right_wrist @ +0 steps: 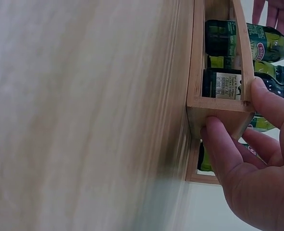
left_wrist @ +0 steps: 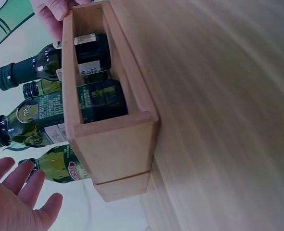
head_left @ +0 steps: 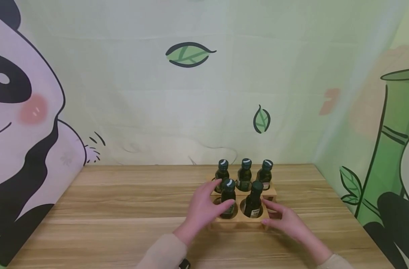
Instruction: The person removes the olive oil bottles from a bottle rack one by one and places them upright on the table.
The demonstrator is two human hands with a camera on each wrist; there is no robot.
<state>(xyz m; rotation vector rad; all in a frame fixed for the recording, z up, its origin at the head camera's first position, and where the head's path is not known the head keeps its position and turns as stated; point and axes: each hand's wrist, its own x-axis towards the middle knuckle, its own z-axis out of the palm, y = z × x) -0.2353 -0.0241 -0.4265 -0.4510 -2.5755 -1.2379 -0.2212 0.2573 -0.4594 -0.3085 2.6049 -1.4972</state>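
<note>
Wooden rack (head_left: 238,225) stands on the counter (head_left: 123,224), right of the middle, its back tier near the rear edge and its right end well apart from the right-hand edge. The head view lays out all five bottles: three back bottles (head_left: 244,177) in a row, and a front-left bottle (head_left: 228,196) and front-right bottle (head_left: 255,201) in the round holes of the lower tier.

From where I'm standing, the right hand (head_left: 288,221) has hold of the front tier's right end. The right wrist view makes the grip plainer: one finger on the upper rail, another against the end panel (right_wrist: 223,118). It also shows through the open side a cream label (right_wrist: 227,85) on the nearer bottle, readable only as a pale patch from the head.

Over on the left, the left hand (head_left: 202,203) seems to overlap the front-left bottle in the head view, but the left wrist view shows its fingers (left_wrist: 17,178) spread loosely, grasping nothing; whether they brush a bottle, I can't tell.
</note>
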